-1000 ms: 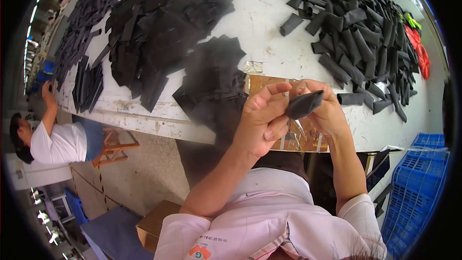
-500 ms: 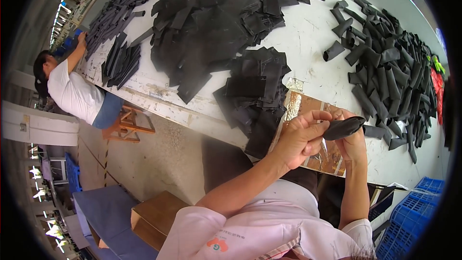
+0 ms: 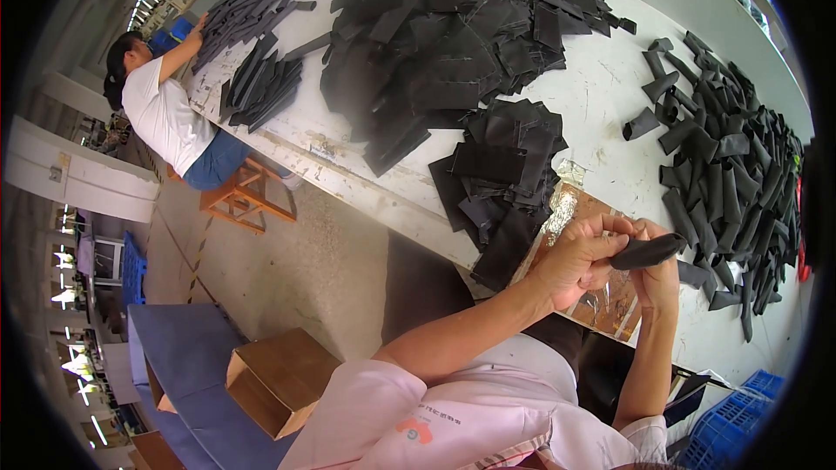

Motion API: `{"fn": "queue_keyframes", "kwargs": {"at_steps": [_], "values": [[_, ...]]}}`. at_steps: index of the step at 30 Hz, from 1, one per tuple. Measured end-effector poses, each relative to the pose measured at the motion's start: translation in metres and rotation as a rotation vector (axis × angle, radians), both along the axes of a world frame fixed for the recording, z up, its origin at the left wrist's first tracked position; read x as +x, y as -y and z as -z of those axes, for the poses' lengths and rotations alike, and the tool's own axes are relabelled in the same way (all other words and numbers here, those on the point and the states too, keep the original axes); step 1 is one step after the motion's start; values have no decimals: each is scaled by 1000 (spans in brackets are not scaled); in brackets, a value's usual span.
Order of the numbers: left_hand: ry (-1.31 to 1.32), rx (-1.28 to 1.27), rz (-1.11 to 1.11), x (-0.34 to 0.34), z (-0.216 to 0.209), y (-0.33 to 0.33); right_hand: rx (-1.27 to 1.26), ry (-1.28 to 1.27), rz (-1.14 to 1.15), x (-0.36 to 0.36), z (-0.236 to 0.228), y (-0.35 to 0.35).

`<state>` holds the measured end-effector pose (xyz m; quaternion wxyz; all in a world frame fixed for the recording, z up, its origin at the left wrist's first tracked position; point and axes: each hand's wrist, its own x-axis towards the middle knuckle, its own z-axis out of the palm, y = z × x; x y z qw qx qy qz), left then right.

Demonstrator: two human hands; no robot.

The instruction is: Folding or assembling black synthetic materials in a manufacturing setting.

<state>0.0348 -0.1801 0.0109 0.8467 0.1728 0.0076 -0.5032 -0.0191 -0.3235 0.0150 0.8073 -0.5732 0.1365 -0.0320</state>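
Observation:
A black fabric tube [image 3: 649,251] is held in front of me, over the table's near edge, lying nearly level. Closed at a pinch, my left hand [image 3: 575,265] grips its left end between thumb and fingers. My right hand [image 3: 657,285] is behind and below the tube, its fingers curled against it and partly hidden by the cloth. Beneath both hands lies a brown board [image 3: 610,312] with worn shiny tape along its edges. Beside the board on the left is a stack of flat black fabric pieces [image 3: 496,161].
Rolled black tubes [image 3: 718,178] are heaped on the right of the white table [image 3: 601,78]. A large pile of black pieces [image 3: 435,43] covers the middle. Another person [image 3: 165,104] sits at the far left. Cardboard box [image 3: 283,379] and blue crate [image 3: 731,418] stand below.
The whole view has shifted, so the table and piles sit further right and lower. Both hands keep hold of the black tube, with little change in their grip.

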Motion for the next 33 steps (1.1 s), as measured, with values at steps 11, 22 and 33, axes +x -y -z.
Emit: {"fn": "queue_keyframes", "kwargs": {"at_steps": [11,22,33], "values": [[1435,552,-620,1,-41,-7,-183,131,90,-6,-9,4],[1285,386,-606,5,-52,3,-1306,286,67,-19,-64,-10],[899,162,-467,1,-26,3,-1276,335,54,-15,-25,-7]]}}
